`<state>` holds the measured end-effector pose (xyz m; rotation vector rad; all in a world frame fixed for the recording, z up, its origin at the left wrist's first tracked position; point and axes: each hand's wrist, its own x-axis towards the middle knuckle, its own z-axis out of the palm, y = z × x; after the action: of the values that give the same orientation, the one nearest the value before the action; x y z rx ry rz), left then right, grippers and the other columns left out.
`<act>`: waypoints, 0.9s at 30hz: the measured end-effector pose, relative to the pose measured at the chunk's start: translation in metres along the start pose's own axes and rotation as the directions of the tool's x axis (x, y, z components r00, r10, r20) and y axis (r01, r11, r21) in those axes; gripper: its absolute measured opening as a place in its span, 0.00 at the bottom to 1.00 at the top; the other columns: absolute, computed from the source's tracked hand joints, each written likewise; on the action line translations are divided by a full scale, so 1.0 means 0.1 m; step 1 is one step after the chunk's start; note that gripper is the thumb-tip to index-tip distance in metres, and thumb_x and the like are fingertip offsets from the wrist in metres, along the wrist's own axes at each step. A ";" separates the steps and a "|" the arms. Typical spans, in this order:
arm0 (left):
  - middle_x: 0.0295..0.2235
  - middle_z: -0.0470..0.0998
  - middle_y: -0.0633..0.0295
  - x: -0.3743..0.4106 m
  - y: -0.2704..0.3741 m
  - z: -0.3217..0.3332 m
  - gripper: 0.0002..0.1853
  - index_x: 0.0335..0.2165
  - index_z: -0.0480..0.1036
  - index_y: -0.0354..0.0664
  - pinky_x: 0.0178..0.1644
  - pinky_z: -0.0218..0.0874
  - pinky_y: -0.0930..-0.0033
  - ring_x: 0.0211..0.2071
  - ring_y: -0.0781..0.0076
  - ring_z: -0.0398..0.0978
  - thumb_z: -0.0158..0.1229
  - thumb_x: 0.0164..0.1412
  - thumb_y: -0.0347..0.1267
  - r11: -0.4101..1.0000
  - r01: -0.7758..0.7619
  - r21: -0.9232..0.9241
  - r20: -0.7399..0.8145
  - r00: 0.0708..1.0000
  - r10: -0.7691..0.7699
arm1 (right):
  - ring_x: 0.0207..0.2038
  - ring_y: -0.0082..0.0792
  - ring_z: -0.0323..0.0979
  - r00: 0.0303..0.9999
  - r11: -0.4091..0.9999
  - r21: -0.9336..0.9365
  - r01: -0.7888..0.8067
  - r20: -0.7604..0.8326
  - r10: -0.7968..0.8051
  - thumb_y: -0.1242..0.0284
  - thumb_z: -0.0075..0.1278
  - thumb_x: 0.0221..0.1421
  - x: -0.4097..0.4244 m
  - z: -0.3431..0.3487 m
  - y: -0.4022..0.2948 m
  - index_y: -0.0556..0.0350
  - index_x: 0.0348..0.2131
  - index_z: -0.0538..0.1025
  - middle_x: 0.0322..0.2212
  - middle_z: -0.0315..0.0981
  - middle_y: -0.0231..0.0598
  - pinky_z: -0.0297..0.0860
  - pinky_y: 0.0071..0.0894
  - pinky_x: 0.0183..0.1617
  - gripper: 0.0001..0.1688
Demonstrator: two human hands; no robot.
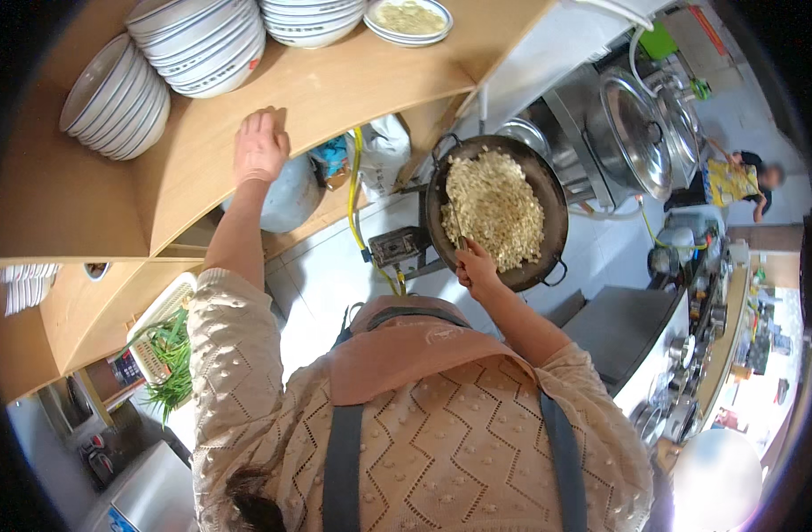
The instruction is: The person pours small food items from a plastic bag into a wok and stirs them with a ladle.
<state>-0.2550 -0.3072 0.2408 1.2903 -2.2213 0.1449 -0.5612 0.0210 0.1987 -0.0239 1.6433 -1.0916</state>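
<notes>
My right hand (477, 271) is closed around the handle of a cooking spatula (463, 244). The spatula's blade runs into a heap of small pale, diced food (505, 199) and is mostly hidden there. All of this food lies in a large dark two-handled wok (553, 223), which stands low on a burner frame (412, 206). My left hand (262, 143) rests palm down on the front of a wooden shelf (352, 86), with nothing in it. Stacked white bowls (196, 43) with blue rims stand on the shelf beyond that hand.
Under the shelf are a gas cylinder (291, 196) and a yellow hose (356, 193). A plate of pale slices (406, 18) sits on the shelf. Green vegetables (169, 352) fill a basket at left. Large lidded steel pots (635, 133) stand at right; a person (732, 179) is farther off.
</notes>
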 end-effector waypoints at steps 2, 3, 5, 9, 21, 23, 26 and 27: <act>0.42 0.69 0.53 0.01 0.03 -0.02 0.18 0.41 0.67 0.40 0.49 0.58 0.56 0.47 0.55 0.64 0.50 0.49 0.32 1.000 0.015 -0.018 0.011 1.000 -0.014 | 0.14 0.21 0.51 0.999 0.992 0.128 0.001 -0.043 0.005 0.76 0.44 0.57 0.09 0.17 -0.03 0.50 0.60 0.54 0.19 0.60 0.34 0.48 0.25 0.15 0.33; 0.42 0.69 0.53 0.02 0.03 -0.02 0.18 0.41 0.67 0.40 0.49 0.57 0.56 0.47 0.55 0.64 0.50 0.49 0.32 0.999 0.022 -0.027 0.017 1.000 -0.021 | 0.14 0.21 0.51 0.999 0.988 0.153 0.002 -0.053 0.006 0.76 0.44 0.57 0.16 0.18 -0.07 0.50 0.60 0.54 0.19 0.60 0.33 0.48 0.25 0.16 0.33; 0.42 0.69 0.53 0.02 0.03 0.01 0.19 0.42 0.67 0.41 0.51 0.57 0.57 0.47 0.55 0.64 0.50 0.49 0.31 0.996 -0.018 -0.093 -0.036 0.999 0.015 | 0.15 0.22 0.50 0.997 0.978 0.208 0.003 -0.071 0.012 0.76 0.42 0.58 0.28 0.17 -0.20 0.50 0.60 0.52 0.20 0.58 0.32 0.48 0.24 0.16 0.32; 0.43 0.68 0.54 0.02 0.04 -0.03 0.21 0.45 0.66 0.40 0.52 0.56 0.58 0.47 0.56 0.64 0.49 0.49 0.32 0.997 0.025 -0.071 0.003 1.000 -0.025 | 0.15 0.20 0.48 0.989 0.913 0.406 0.034 -0.147 0.029 0.74 0.40 0.60 0.44 -0.05 -0.33 0.54 0.40 0.63 0.18 0.53 0.29 0.47 0.22 0.16 0.07; 0.42 0.69 0.53 0.02 0.03 -0.03 0.20 0.43 0.67 0.41 0.51 0.57 0.57 0.47 0.55 0.64 0.50 0.49 0.32 1.000 0.006 -0.021 0.023 1.000 -0.006 | 0.10 0.16 0.50 0.939 0.560 0.785 -0.264 0.343 -0.038 0.66 0.36 0.63 -0.40 -1.00 -0.12 0.51 0.27 0.63 0.16 0.56 0.27 0.46 0.17 0.10 0.13; 0.42 0.69 0.53 0.03 0.02 -0.02 0.21 0.44 0.66 0.40 0.51 0.57 0.57 0.47 0.55 0.64 0.50 0.49 0.31 0.999 -0.012 -0.031 0.004 1.000 0.012 | 0.10 0.16 0.51 0.941 0.704 0.682 -0.200 0.333 -0.055 0.67 0.38 0.63 -0.53 -1.16 -0.04 0.51 0.38 0.67 0.18 0.61 0.28 0.47 0.16 0.09 0.09; 0.42 0.69 0.52 0.03 0.06 -0.04 0.22 0.44 0.65 0.39 0.52 0.57 0.57 0.47 0.54 0.64 0.51 0.48 0.31 0.999 -0.003 -0.037 0.004 1.000 0.003 | 0.11 0.15 0.52 0.952 0.896 0.426 -0.129 0.305 -0.008 0.72 0.41 0.60 -0.68 -1.21 -0.11 0.53 0.45 0.66 0.19 0.62 0.29 0.47 0.15 0.10 0.13; 0.42 0.69 0.52 0.03 0.06 -0.03 0.22 0.45 0.65 0.39 0.52 0.57 0.57 0.47 0.54 0.64 0.51 0.48 0.31 0.999 -0.006 -0.039 0.010 1.000 0.006 | 0.11 0.15 0.52 0.957 0.946 0.307 -0.104 0.290 0.011 0.73 0.42 0.59 -0.73 -1.18 -0.16 0.53 0.46 0.65 0.19 0.62 0.29 0.47 0.15 0.11 0.15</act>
<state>-0.2598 -0.3047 0.2459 1.2664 -2.2254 0.0977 -0.6320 0.1238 0.2602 0.0754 1.1896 -1.2361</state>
